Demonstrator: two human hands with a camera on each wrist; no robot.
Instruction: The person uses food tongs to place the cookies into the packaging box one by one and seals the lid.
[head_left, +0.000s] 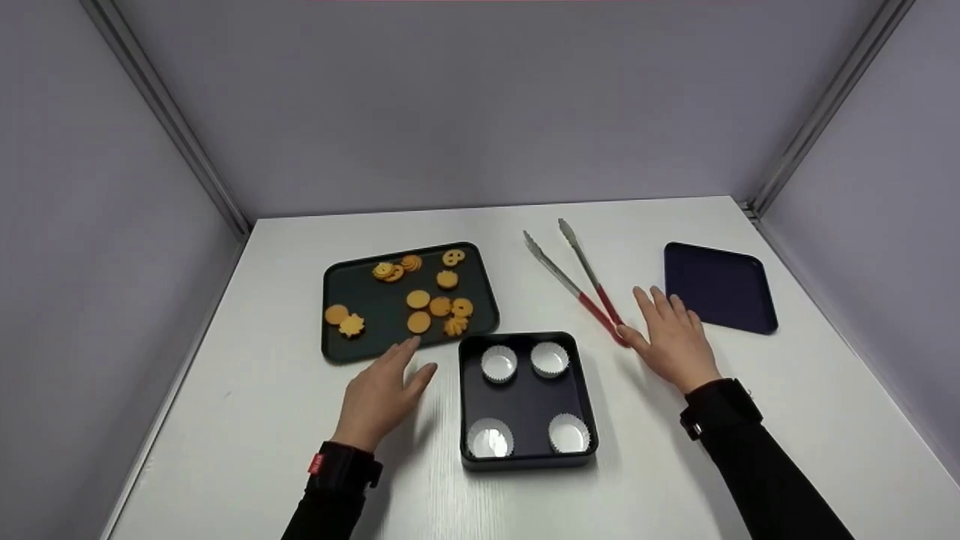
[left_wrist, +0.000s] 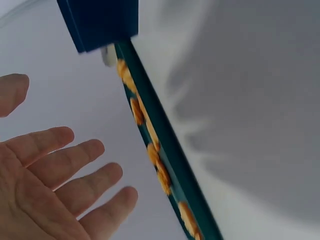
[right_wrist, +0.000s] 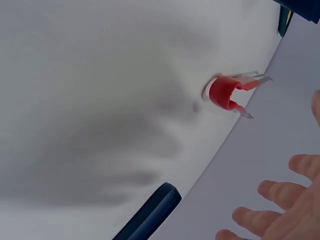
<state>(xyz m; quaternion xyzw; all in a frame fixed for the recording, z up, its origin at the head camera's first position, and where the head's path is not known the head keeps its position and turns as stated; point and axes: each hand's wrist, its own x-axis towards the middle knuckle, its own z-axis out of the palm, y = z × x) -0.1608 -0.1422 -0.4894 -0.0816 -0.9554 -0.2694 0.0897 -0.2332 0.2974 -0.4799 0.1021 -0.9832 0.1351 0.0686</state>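
Hovering spread, left hand [head_left: 379,401] and right hand [head_left: 673,343] held nothing; at one o'clock, tongs [head_left: 555,267] seemed springy, best held by red handles [head_left: 598,313].

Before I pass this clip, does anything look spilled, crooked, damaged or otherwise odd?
Nothing much stands out. The cookies lie on the green tray, the paper cups sit inside the dark box, and the tongs lie spread on the table. The green tray and the purple tray sit slightly askew, nothing worrying.

Tongs [head_left: 592,308]: red handles, silver-grey arms.
Larger tray [head_left: 364,291], dark green; biscuits [head_left: 418,299], golden-brown; box [head_left: 521,409], dark navy; cups [head_left: 550,360], white; smaller tray [head_left: 716,289], dark purple-blue.
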